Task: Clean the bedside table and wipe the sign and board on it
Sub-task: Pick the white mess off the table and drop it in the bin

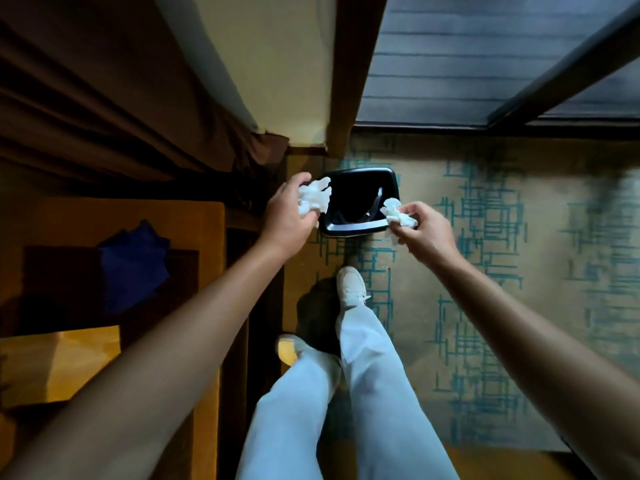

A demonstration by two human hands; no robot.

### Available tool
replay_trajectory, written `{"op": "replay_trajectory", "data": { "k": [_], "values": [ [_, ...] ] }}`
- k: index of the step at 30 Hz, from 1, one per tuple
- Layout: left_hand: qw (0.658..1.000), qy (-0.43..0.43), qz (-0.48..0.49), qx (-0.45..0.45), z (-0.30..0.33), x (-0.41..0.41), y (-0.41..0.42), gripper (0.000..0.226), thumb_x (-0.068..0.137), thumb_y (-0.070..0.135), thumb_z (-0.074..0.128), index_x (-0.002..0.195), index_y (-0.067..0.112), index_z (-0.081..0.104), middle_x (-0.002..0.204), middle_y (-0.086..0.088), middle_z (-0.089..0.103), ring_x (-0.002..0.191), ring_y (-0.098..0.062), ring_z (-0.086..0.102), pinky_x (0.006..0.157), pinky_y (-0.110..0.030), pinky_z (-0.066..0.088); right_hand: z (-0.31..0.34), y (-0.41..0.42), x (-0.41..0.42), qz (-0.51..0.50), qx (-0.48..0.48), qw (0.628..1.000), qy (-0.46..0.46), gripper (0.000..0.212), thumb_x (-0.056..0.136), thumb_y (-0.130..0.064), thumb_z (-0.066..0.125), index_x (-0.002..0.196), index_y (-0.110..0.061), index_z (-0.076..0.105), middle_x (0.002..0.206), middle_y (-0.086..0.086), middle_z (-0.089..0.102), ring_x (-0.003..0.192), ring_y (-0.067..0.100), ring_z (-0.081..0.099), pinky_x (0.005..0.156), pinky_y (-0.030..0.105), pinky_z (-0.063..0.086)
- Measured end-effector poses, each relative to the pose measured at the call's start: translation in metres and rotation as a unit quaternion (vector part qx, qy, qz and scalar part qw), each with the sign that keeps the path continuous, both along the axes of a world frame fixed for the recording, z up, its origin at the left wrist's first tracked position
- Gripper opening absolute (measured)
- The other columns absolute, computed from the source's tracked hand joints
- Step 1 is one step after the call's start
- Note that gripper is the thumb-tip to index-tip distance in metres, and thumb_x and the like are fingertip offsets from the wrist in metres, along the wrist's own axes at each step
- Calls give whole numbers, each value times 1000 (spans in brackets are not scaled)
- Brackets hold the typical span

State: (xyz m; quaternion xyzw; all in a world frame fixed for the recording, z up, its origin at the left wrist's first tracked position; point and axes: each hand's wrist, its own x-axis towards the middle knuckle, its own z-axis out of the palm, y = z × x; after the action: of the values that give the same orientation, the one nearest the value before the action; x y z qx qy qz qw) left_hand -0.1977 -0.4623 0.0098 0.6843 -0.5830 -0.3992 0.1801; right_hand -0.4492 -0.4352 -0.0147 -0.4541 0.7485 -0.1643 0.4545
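Two crumpled tissues were being binned, so clearing looked nearly finished; wiping the sign and board, neither visible, seemingly remained. Left hand (289,211) clutched one tissue wad (314,199) at the black bin's (360,183) nine o'clock rim. Right hand (424,230) pinched another wad (398,214) at its three o'clock. Bedside table (211,216) sat at nine o'clock.

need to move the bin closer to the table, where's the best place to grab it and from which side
Probably the near rim of the bin, reached from above. Its mouth is open and faces up, and the rounded lip is bare along that edge, so fingers could hook over it. First, both hands are full: the left hand grips a tissue wad, and the right hand another wad.
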Motion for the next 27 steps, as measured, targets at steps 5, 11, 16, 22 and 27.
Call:
{"op": "replay_trajectory", "data": {
  "k": [5,11,16,22,27],
  "values": [
    [996,-79,-43,-2,-68,-20,-30,42,81,4,66,122,13,67,116,-8,67,108,-28,57,91,-32,45,-72,-36,-8,56,0,993,101,22,83,-29,74,104,-27,69,101,2,74,90,20,68,78,32,54],
    [991,-122,-58,-24,-149,-44,-52,36,82,8,69,117,11,71,113,-12,67,103,-34,60,87,-36,44,-155,-77,1,111,36,985,129,22,83,-34,68,105,-37,62,93,0,72,84,25,67,73,37,56],
    [987,-130,-98,-8,-216,-63,-66,31,87,11,69,117,12,69,111,-9,60,96,-31,62,82,-39,52,-216,-94,8,183,58,964,182,24,90,-26,59,113,-29,61,101,5,70,97,30,64,71,31,41],
    [943,-223,-248,-3,-265,-77,-69,24,93,9,55,114,5,63,116,-16,55,103,-38,58,75,-48,49,-257,-105,32,277,28,926,256,23,90,-17,50,113,-16,55,110,11,65,98,39,64,71,38,44],
    [919,-284,-266,69,-275,-97,-73,21,99,8,45,113,3,60,125,-17,50,107,-38,56,72,-46,43,-271,-110,39,252,87,926,266,19,92,-15,51,109,-10,59,111,16,69,104,39,66,79,39,50]
  ]
}}
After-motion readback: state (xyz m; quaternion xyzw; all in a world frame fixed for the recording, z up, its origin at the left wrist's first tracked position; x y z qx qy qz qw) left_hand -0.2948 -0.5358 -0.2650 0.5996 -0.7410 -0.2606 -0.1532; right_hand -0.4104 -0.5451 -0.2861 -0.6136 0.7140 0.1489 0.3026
